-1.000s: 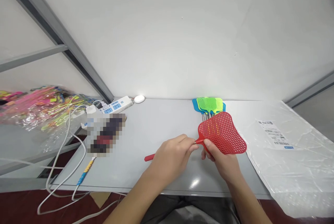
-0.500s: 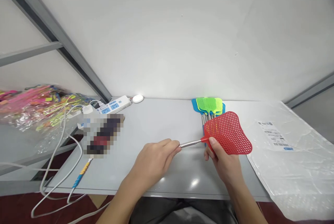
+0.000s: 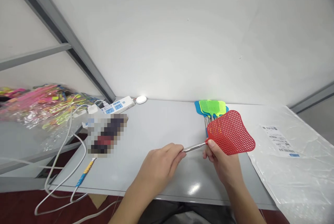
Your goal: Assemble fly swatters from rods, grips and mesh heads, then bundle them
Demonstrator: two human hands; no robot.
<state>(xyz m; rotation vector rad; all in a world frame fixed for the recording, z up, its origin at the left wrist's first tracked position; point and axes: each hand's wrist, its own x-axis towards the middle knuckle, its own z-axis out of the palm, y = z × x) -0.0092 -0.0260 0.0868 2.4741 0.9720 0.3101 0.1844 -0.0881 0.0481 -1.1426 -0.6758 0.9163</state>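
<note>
A red fly swatter [image 3: 231, 131] with a perforated head and a thin metal shaft is held between both hands above the table. My left hand [image 3: 163, 161] is wrapped round the handle end of the shaft, hiding the grip. My right hand [image 3: 221, 161] pinches the swatter at the base of its red head, thumb on top. Just behind the red head lies a fanned stack of fly swatters [image 3: 212, 107] in green, yellow and blue, their metal shafts partly covered by it.
On the grey table [image 3: 161, 123] at left lie a blurred-out phone-like object [image 3: 108, 137], a power strip [image 3: 120, 105], a white rounded device [image 3: 141, 99] and looping white cables [image 3: 85, 151]. Plastic-wrapped colourful items [image 3: 49, 105] are piled far left. A labelled plastic mailer [image 3: 292, 161] covers the right side.
The view has shifted slightly, so the scene sits a little to the right and lower. Both hands keep their hold on the red fly swatter, whose shaft slopes a bit more.
</note>
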